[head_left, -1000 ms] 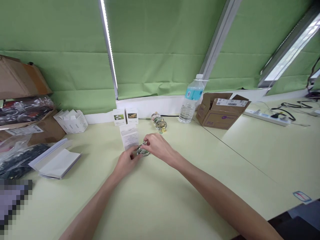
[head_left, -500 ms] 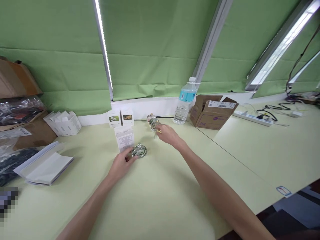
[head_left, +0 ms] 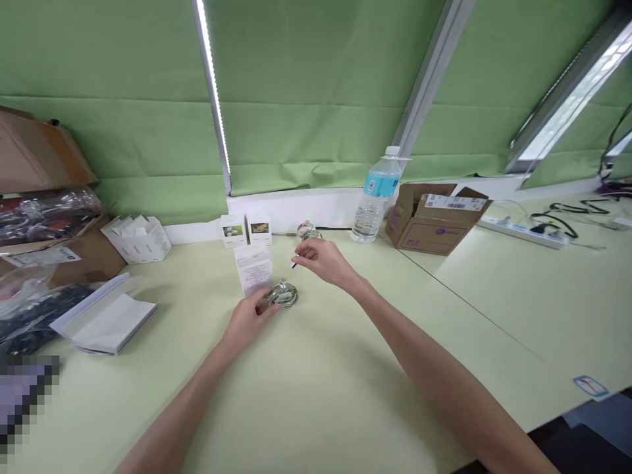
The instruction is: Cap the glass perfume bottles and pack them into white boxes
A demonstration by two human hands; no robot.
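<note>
My left hand [head_left: 251, 318] grips the left edge of a small round, shiny green-and-silver object with a knob on top [head_left: 283, 295], which rests on the table. My right hand [head_left: 320, 262] is raised just behind and to the right of it, thumb and fingertips pinching a small thin piece with a dark tip [head_left: 295, 264]. Beyond my right hand stand similar shiny round objects [head_left: 306, 228], partly hidden by the fingers. A white box with printed text [head_left: 255, 271] stands right behind my left fingers.
Two small white boxes with pictures [head_left: 234, 232] stand near the wall. A water bottle [head_left: 374, 201] and an open cardboard box [head_left: 432, 227] are at the back right, with a power strip [head_left: 523, 232] beyond. Folded white card [head_left: 111, 322] and packed cartons [head_left: 93, 247] lie left.
My right hand has drawn back from the shiny objects at the rear toward the one at my left hand, a small thin piece in its fingertips. My left hand keeps its grip.
</note>
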